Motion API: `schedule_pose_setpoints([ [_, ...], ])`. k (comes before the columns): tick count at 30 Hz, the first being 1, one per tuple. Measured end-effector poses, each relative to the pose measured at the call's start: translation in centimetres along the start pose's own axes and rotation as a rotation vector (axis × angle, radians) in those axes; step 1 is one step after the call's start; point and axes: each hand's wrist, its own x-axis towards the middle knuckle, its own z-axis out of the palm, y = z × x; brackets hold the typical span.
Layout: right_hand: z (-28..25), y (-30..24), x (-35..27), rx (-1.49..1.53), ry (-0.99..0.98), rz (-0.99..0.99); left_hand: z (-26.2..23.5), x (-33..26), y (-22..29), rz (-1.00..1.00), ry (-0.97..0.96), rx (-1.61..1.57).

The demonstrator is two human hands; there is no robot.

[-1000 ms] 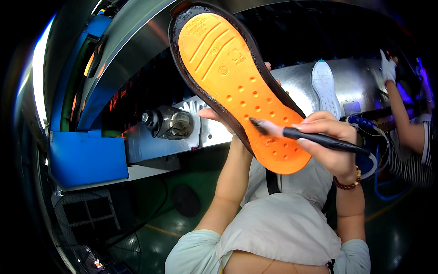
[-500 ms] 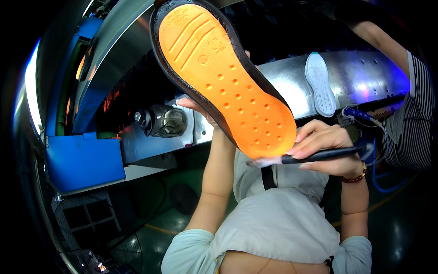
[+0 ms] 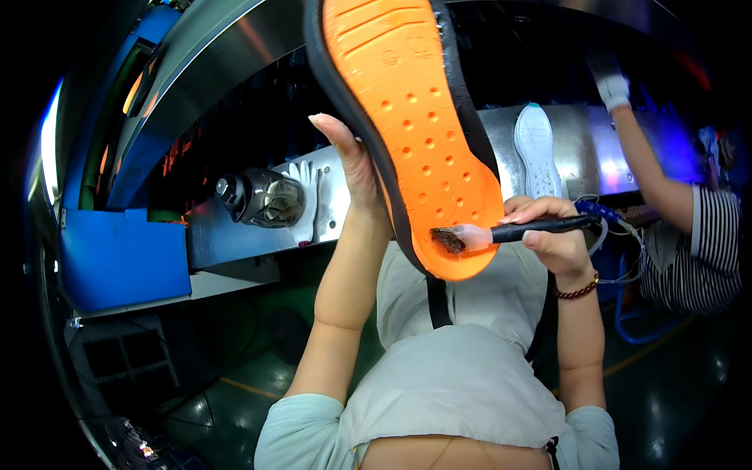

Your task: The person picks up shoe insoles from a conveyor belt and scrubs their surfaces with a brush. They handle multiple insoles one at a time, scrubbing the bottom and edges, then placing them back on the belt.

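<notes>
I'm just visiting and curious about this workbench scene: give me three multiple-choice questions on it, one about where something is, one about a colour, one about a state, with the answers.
1. Where do the brush bristles touch the shoe sole?
A. near its lower rounded end
B. at its top end
C. nowhere

2. What colour is the sole's dotted face?
A. white
B. orange
C. green

3. What is the right hand doing?
A. resting open
B. gripping the brush handle
C. holding a bottle

Answers:
1 A, the bristle tip sits on the sole's lower end.
2 B, the face is orange inside a dark rim.
3 B, its fingers are closed round the dark handle, while the left hand props up the sole.
</notes>
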Motion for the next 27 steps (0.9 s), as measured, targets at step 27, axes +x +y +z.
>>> schedule_pose_setpoints([
  [27,3.9,-7.9,2.5,-0.984,-0.652,-0.189,5.0,-2.0,1.7,-1.079,0.628,0.251],
])
